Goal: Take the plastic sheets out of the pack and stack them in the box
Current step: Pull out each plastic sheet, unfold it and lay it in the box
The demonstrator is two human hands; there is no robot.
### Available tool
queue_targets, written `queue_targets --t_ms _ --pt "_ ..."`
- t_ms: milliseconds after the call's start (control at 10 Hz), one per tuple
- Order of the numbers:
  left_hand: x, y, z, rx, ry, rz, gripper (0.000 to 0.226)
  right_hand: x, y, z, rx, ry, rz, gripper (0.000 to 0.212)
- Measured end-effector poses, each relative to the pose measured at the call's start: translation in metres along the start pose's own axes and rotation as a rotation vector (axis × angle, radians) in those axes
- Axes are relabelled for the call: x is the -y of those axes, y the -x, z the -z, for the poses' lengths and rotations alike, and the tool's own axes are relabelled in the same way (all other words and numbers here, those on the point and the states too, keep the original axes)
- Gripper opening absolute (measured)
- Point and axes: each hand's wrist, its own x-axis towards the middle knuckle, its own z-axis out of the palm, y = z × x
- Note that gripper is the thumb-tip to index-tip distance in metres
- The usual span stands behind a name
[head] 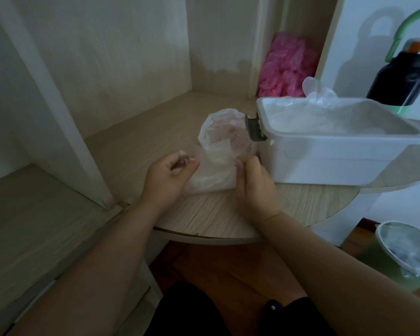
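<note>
Left hand (166,177) pinched the clear left edge of the pack (224,141), which lay near the rounded front edge of the shelf (216,214). Right hand (254,183) gripped the pack's right side. Just beside the pack stood the box (325,161), with clear sheets (310,117) inside. A bottle (398,81) stood at the far right.

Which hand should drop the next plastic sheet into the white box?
Probably the right hand: it pinches the sheet right beside the box, while the left hand grips the sheet's far edge, farther from the box.
</note>
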Motion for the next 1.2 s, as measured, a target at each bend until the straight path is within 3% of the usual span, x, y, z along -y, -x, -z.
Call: queue_targets --t_ms 100,200,300,400,500,700,800,900,1000,1100,1200 --pt "-0.014 -0.011 0.007 -0.073 0.095 -0.079 0.023 0.004 -0.005 0.004 0.015 -0.014 -0.084 0.033" --pt "-0.021 -0.019 0.011 -0.057 0.052 -0.136 0.025 0.012 -0.013 0.009 0.032 -0.028 -0.076 0.051" --pt "-0.032 -0.030 0.015 -0.064 0.063 -0.177 0.019 0.034 -0.037 0.023 -0.002 0.018 0.088 0.075" --pt "-0.049 -0.040 0.020 0.009 0.064 -0.186 0.017 0.053 -0.067 0.035 0.025 0.234 0.166 0.041" --pt "-0.066 -0.043 0.024 0.046 0.095 -0.162 0.018 0.066 -0.083 0.046 0.031 0.197 0.172 0.028" --pt "-0.083 -0.059 0.026 0.029 0.117 -0.058 0.019 0.070 -0.127 0.096 0.076 0.001 -0.116 0.034" --pt "-0.102 -0.083 0.016 -0.034 0.076 -0.044 0.018 0.049 -0.145 0.125 0.122 -0.102 -0.428 0.017" --pt "-0.132 -0.106 -0.012 -0.070 -0.063 -0.109 0.014 0.015 -0.161 0.151 0.114 -0.018 -0.580 0.023" --pt "-0.148 -0.122 -0.039 -0.153 -0.218 -0.098 0.043 -0.010 -0.162 0.162 0.135 0.028 -0.675 0.027" --pt "-0.164 -0.111 -0.067 -0.183 -0.239 -0.327 0.048 -0.028 -0.160 0.173 0.251 0.255 -0.693 0.030" --pt "-0.173 -0.098 -0.086 0.235 -0.269 -0.406 0.027 -0.036 -0.157 0.187 0.312 0.552 -0.628 0.032"
